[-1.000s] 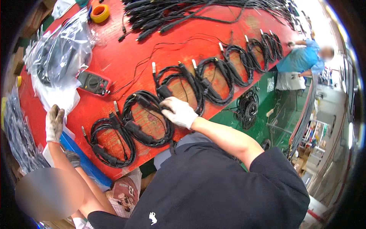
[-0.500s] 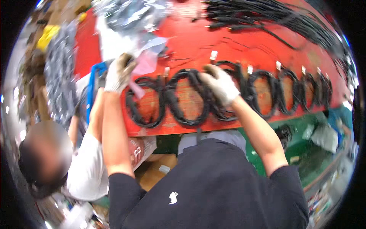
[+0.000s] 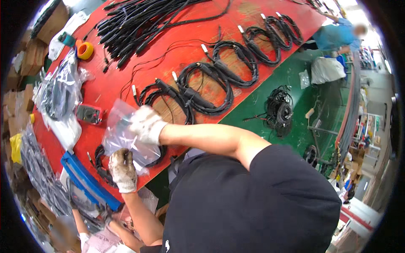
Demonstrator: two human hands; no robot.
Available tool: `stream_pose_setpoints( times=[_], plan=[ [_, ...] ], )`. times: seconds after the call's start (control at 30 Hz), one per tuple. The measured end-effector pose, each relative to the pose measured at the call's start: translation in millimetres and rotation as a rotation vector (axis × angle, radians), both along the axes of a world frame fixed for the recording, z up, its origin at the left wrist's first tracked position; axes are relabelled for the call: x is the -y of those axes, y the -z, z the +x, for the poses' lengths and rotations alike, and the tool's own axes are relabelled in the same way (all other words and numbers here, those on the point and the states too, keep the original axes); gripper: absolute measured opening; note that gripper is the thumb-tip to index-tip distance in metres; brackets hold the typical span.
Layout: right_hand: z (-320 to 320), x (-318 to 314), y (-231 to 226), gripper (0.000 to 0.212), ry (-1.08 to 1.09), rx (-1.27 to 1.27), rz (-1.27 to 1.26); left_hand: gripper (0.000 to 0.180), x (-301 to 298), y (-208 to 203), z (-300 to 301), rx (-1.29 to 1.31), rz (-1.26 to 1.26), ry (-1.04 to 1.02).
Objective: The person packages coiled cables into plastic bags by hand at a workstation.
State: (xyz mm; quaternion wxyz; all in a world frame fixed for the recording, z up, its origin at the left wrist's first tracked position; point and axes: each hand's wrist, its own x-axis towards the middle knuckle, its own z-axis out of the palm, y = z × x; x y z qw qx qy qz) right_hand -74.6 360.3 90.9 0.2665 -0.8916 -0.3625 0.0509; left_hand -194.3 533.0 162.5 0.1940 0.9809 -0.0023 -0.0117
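Green floor [image 3: 249, 105] shows to the right of a scuffed red table [image 3: 101, 95], with a tangle of black cable [image 3: 280, 111] and a bulging white sack [image 3: 327, 69] on it. Along the table's near edge runs a row of coiled black cables [image 3: 202, 101], several touching or overlapping. Nearest the person, a clear plastic bag [image 3: 117, 135] lies over another coil [image 3: 101, 162], whose dark loops show only at the bag's sides.

At the bag's lower left is the gloved left hand [image 3: 123, 168], its fingers bent and close together (whether they pinch the film, I cannot tell). The gloved right hand [image 3: 145, 124] covers the bag's upper right part; motion blur hides how its fingers stand.

Room is tight on the left: a red-cased meter [image 3: 89, 114] lies near the bag, and a blue tray [image 3: 88, 183] sits just beside the covered coil. Beyond are plastic-wrapped goods [image 3: 59, 92], a yellow tape roll [image 3: 85, 50] and a heap of straight black cables [image 3: 130, 25]. One co-worker's gloved hand [image 3: 103, 213] is near the tray; another person in blue [image 3: 333, 36] is at the far end.
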Motion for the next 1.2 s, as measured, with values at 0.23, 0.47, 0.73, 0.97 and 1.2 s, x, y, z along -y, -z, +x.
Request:
stream_pose_setpoints(
  times=[0.23,0.47,0.73,0.97,1.2],
  plan=[
    [-12.7,81.2,2.6,0.034,0.130,-0.281,-0.003,0.028,52.1,20.2,-12.6,-0.069,0.311,-0.203],
    [40.7,131.6,-11.8,0.036,0.110,-0.032,0.151,0.026,20.6,82.1,-27.3,0.110,0.512,-0.401],
    [161.9,170.6,-16.4,0.034,0.277,0.166,-0.125,0.024,-43.7,57.4,66.5,0.162,0.397,-0.138],
    [203.1,160.1,-81.1,0.025,0.345,-0.768,0.656,0.021,-48.9,-17.0,142.7,0.192,-0.842,-0.252],
    [183.5,84.2,-152.1,0.023,0.271,-0.871,1.020,0.021,-84.2,-64.5,159.6,0.443,-0.808,-0.304]
  ],
)
